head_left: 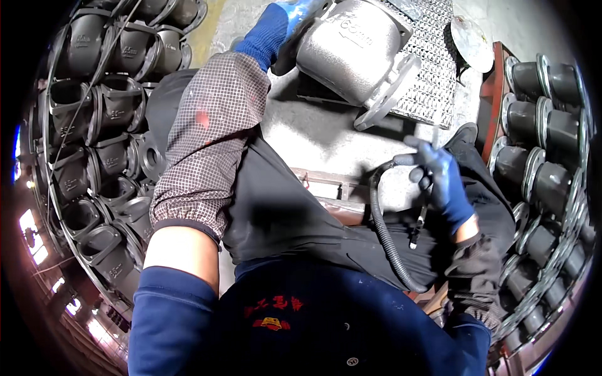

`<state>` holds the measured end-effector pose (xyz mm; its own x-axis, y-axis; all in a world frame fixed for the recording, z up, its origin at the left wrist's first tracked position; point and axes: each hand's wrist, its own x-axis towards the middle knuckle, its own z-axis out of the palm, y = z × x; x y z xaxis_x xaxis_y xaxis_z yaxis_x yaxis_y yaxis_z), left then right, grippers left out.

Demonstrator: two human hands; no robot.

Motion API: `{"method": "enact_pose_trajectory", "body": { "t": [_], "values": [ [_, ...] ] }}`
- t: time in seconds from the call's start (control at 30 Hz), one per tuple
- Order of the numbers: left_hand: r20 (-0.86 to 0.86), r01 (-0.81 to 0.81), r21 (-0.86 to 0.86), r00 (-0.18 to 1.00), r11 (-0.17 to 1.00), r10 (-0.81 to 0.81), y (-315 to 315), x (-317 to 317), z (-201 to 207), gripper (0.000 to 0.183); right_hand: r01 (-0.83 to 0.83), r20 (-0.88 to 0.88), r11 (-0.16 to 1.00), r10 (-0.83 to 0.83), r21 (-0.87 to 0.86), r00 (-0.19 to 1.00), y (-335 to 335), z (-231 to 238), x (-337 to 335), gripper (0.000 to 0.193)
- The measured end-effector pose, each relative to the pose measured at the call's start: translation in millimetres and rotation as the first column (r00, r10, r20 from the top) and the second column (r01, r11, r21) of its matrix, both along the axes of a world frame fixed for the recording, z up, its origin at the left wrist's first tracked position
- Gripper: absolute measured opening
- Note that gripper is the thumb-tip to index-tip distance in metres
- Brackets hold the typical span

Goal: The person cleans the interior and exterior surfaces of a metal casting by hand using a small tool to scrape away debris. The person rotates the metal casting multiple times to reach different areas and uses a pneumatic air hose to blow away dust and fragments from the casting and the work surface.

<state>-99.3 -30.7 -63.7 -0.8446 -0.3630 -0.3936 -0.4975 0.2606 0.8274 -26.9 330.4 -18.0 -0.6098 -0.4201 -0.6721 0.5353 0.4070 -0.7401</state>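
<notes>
A silver-grey cast metal valve body (348,50) with raised markings lies tilted before me, its round flange (392,94) toward the lower right. My left hand (296,11), in a blue glove, is at the casting's upper left side by the top edge of the view; its fingers are mostly hidden. Below and right of the flange, my right hand (444,178), also blue-gloved, has its fingers curled around a slim tool, mostly covered and blurred. A black ribbed hose (384,238) runs from beside that hand down to my lap. A small metal fitting (414,238) hangs below the hand.
Dark valve castings (119,103) are stacked on my left. Flanged castings (530,119) fill a red-edged rack (495,81) on my right. A patterned metal plate (433,62) lies beneath and beyond the silver casting. A round stool-like disc (471,44) stands at the far right.
</notes>
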Motion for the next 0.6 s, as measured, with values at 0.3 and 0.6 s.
{"method": "enact_pose_trajectory", "body": {
  "t": [0.3, 0.6],
  "values": [
    [-0.196, 0.217, -0.768, 0.816, 0.602, -0.543, 71, 28, 76, 0.043, 0.175, -0.466, 0.983, -0.183, -0.061, 0.866, 12, 9, -4, 0.045],
    [-0.008, 0.339, -0.854, 0.75, 0.395, -0.662, 105, 54, 43, 0.055, -0.412, -0.78, 0.889, 0.398, 0.198, 0.483, -22, 61, -111, 0.027]
  ]
}}
